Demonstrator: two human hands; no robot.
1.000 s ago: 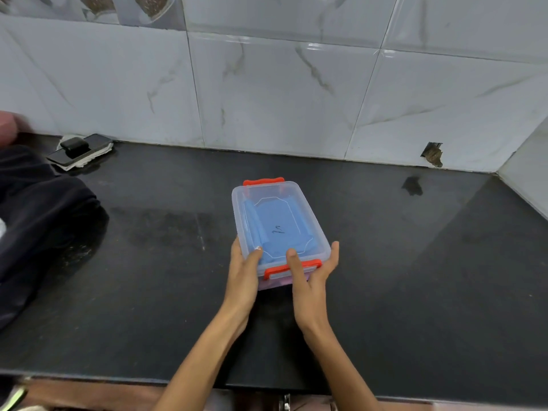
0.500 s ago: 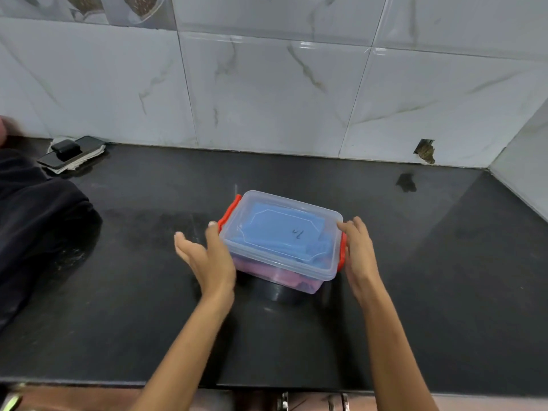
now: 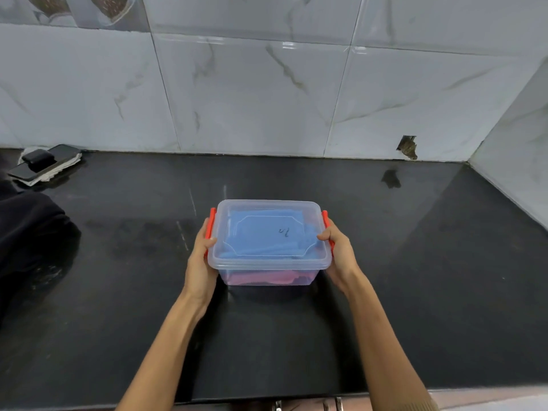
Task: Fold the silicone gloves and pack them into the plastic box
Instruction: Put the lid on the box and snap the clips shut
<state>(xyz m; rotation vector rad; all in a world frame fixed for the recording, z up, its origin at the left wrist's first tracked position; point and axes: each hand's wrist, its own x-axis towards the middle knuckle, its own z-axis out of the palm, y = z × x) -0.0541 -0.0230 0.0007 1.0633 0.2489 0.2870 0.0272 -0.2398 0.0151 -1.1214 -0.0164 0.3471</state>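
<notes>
A clear plastic box (image 3: 268, 262) with its lid on and two red side latches stands on the black counter (image 3: 415, 262), long side toward me. Through the lid I see a folded blue silicone glove (image 3: 261, 229); a pink glove (image 3: 261, 277) shows through the front wall below it. My left hand (image 3: 200, 262) grips the box's left end, thumb on the lid beside the left red latch (image 3: 211, 226). My right hand (image 3: 339, 256) grips the right end, thumb on the lid, covering part of the right red latch (image 3: 325, 218).
A dark cloth (image 3: 29, 241) lies heaped at the counter's left edge. A phone with a small black object on it (image 3: 41, 164) rests on a folded cloth at the back left. Marble tiles rise behind, with a wall at the right (image 3: 519, 161).
The box has been turned from end-on to sideways. My hands moved from its near end to its two latched ends and closed on them.
</notes>
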